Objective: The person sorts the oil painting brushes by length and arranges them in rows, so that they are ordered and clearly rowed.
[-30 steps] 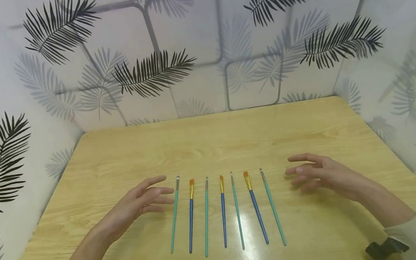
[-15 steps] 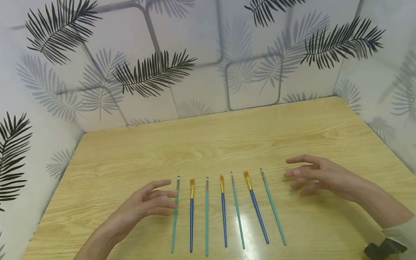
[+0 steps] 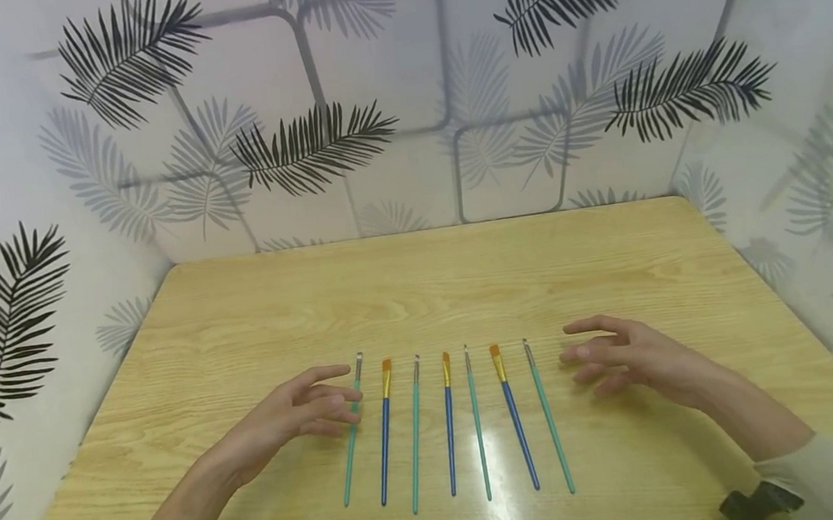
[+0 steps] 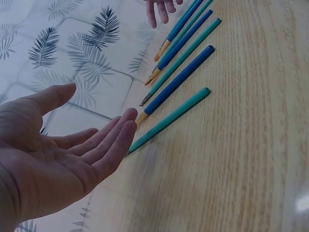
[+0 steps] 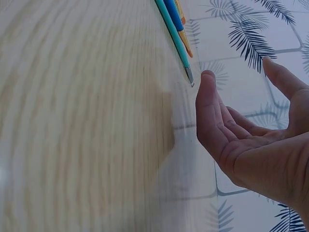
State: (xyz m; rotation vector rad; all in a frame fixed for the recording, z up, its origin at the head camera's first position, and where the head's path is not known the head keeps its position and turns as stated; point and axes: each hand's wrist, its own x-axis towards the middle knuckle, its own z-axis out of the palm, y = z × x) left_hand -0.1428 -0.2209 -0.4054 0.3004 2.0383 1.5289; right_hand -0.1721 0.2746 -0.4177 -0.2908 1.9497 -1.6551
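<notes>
Several paintbrushes lie side by side on the wooden table, bristles toward the back wall. Teal-handled ones alternate with blue-handled ones that have gold ferrules and orange bristles. My left hand (image 3: 299, 409) hovers at the leftmost teal paintbrush (image 3: 349, 463), its fingertips covering part of the handle in the head view. In the left wrist view its fingers are spread and hold nothing. My right hand (image 3: 632, 352) hangs over the table, a short gap right of the rightmost teal paintbrush (image 3: 550, 423). Its fingers are loosely bent, with nothing in them. Between lie a blue paintbrush (image 3: 385, 451) and others.
The wooden table (image 3: 419, 285) reaches back to a wall (image 3: 394, 178) covered with a leaf pattern, which also runs along both sides. A dark strap piece (image 3: 760, 503) sits at the right sleeve (image 3: 821, 468). Light glares off the table near the front middle.
My left hand has moved right, from beside the leftmost teal paintbrush to over its handle. My right hand has drifted slightly left toward the row. The paintbrushes stay where they were on the table.
</notes>
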